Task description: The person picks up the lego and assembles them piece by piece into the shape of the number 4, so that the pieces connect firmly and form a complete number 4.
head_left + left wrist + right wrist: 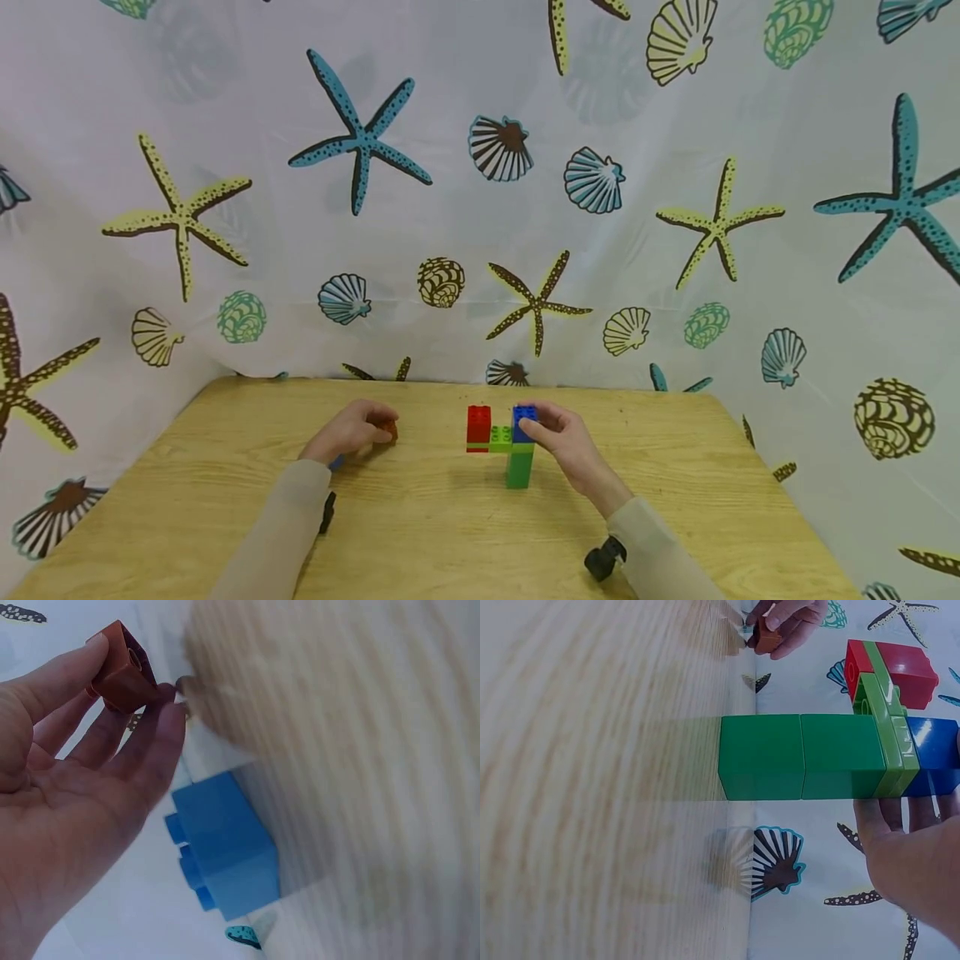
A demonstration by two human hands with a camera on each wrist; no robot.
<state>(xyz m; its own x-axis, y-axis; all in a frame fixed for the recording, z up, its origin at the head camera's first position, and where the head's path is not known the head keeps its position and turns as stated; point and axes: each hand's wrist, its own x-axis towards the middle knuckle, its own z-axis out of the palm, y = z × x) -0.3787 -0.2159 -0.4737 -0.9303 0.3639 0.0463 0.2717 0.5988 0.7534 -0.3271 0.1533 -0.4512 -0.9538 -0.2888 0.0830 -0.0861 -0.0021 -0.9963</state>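
Observation:
A reddish-brown toy brick (122,671) is pinched between the thumb and fingers of my left hand (351,431), just above the table at the left. Near that wrist lies a loose blue brick (229,844), mostly hidden by the arm in the head view. At centre stands a brick structure: two stacked green bricks (799,757) carry a light-green plate (501,437) that juts out leftward. A red brick (478,426) sits on the plate's left end, with more red beneath it. On the right end is a dark-blue brick (521,427), gripped by my right hand (573,446).
The wooden table (420,533) carries the structure and the loose brick. Behind and beside it hangs a white cloth (442,217) printed with starfish and shells. Black wrist cameras sit on both sleeves, the right camera (602,560) low over the table.

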